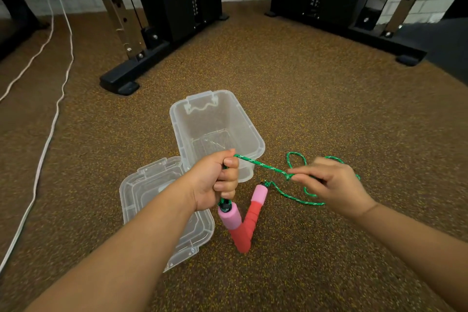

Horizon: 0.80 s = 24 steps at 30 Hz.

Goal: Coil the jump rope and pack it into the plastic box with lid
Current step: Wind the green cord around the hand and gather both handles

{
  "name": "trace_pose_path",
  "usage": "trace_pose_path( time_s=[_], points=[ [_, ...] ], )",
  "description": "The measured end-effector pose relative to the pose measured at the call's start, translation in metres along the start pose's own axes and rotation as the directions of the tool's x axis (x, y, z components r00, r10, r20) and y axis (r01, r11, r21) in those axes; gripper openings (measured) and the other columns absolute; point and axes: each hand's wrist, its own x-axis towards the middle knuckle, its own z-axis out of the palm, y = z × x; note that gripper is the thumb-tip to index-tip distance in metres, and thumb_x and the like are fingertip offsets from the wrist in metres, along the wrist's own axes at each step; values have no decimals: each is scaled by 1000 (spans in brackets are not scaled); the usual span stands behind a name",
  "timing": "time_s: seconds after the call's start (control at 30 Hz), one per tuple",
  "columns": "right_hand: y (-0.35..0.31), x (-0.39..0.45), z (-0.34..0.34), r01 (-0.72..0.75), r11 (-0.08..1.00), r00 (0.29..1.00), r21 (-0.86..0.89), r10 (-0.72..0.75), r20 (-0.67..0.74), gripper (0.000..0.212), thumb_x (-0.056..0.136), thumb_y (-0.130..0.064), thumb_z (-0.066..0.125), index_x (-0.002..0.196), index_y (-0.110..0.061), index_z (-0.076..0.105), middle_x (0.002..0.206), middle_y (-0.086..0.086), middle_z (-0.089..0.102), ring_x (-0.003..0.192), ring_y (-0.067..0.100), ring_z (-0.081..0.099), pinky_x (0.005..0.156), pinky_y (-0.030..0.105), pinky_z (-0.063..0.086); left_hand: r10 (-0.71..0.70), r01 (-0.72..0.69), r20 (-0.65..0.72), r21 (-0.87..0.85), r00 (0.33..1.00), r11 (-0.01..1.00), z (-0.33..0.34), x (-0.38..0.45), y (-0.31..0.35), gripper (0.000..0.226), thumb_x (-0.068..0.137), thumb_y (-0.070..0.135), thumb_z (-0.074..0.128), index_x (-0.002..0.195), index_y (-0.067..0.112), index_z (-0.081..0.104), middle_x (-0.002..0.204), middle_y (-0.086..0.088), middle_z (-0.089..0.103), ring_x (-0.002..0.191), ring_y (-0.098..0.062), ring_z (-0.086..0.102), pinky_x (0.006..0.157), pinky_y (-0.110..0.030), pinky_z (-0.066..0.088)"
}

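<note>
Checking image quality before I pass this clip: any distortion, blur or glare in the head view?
Head view: wide-angle bending bows the gym frame at the edges; the right hand is slightly motion-blurred, the left hand sharper; mild reflections on the clear box and lid; lighting even, shadows soft.

We look from head height, forward and steeply down, close over our own forearms toward the speckled brown rubber floor (316,99).
</note>
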Motion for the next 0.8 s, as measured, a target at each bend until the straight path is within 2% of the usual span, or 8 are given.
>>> trace_pose_path(
  time_s=[0.13, 0.27, 0.37, 0.43, 0.53, 0.63, 0.73, 0.8],
  points=[
    [10, -14, 5, 38, 992, 998, -120, -32, 51, 24, 81, -43, 61, 88, -24, 74, 77, -24, 58, 74, -12, 54, 70, 8, 43, 21, -23, -48, -41, 999, 999, 0, 2, 1, 50, 97, 34, 32, 48, 24, 37, 37, 10, 21, 27, -5, 18, 35, -19, 19],
    [17, -8, 22, -99, 949, 949, -298, 180, 258, 28, 76, -37, 74, 99, -24, 66, 96, -13, 62, 100, 13, 61, 84, 24, 42, -54, 51, 36, 82, 998, 995, 14, 4, -8, 47, 97, 36, 32, 51, 23, 34, 37, 11, 22, 28, -5, 18, 36, -19, 19],
    [-2, 13, 24, -263, 964, 882, -39, 256, 395, 87, 69, -32, 82, 142, -22, 35, 132, -12, 39, 129, 3, 32, 108, 21, 23, -82, 69, 98, 124, 992, 990, 21, 5, -12, 45, 98, 37, 30, 54, 24, 32, 36, 11, 22, 28, -5, 19, 35, -18, 21],
    [-19, 23, 28, -256, 953, 883, 165, 161, 441, 81, 77, -23, 76, 144, -27, 29, 142, -10, 38, 133, 0, 30, 108, 13, 20, -82, 67, 132, 119, 988, 991, 21, 5, -9, 45, 97, 38, 31, 54, 24, 33, 37, 11, 22, 28, -5, 19, 35, -18, 23],
    [-33, 25, 41, -194, 933, 901, 303, 47, 431, 38, 90, -18, 59, 111, -49, 52, 109, -12, 62, 102, -1, 55, 94, 17, 40, -83, 73, 190, 60, 978, 996, 16, 2, -6, 45, 96, 38, 33, 54, 24, 36, 37, 11, 24, 28, -5, 22, 35, -19, 23],
    [-35, 14, 52, -346, 823, 922, 451, 208, 326, 30, 99, -15, 45, 87, -36, 64, 66, -4, 57, 62, 1, 55, 64, 21, 44, -18, 37, 204, -89, 979, 995, 12, -1, -2, 37, 91, 37, 37, 59, 23, 46, 37, 9, 31, 28, -6, 28, 37, -20, 27],
    [-37, 0, 59, -396, 840, 907, 371, 295, 300, 25, 100, -23, 41, 89, -25, 64, 56, -11, 54, 52, 0, 49, 55, 20, 39, 108, -64, 155, -263, 982, 963, 10, 0, 0, 49, 95, 42, 29, 84, 15, 69, 52, 4, 59, 39, -11, 51, 45, -20, 43],
    [-40, -8, 59, -304, 929, 922, 211, 232, 309, 26, 100, -29, 40, 86, -25, 61, 64, -15, 57, 63, 0, 54, 64, 26, 44, 172, -94, 196, -355, 965, 930, 8, 3, 2, 66, 95, 49, 23, 105, 4, 70, 84, -9, 74, 67, -20, 70, 63, -28, 56]
  ],
)
